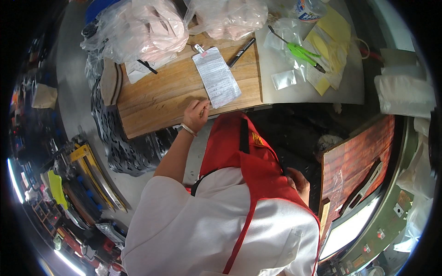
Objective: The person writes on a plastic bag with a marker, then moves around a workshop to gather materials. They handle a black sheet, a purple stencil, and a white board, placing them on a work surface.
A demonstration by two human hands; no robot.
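My left hand rests at the front edge of a wooden board, its fingers loosely curled in and nothing showing in them. A bracelet circles that wrist. Just beyond the fingers lies a written paper sheet with a clip at its top. A black marker lies to the right of the sheet. Down by my right hip is my right hand, against the red apron; its fingers are mostly hidden.
Clear bags of pale pink material crowd the board's far side. On the pale surface at right lie green-handled snips, yellow sheets and a bottle. A reddish panel stands right of me; tools line the left.
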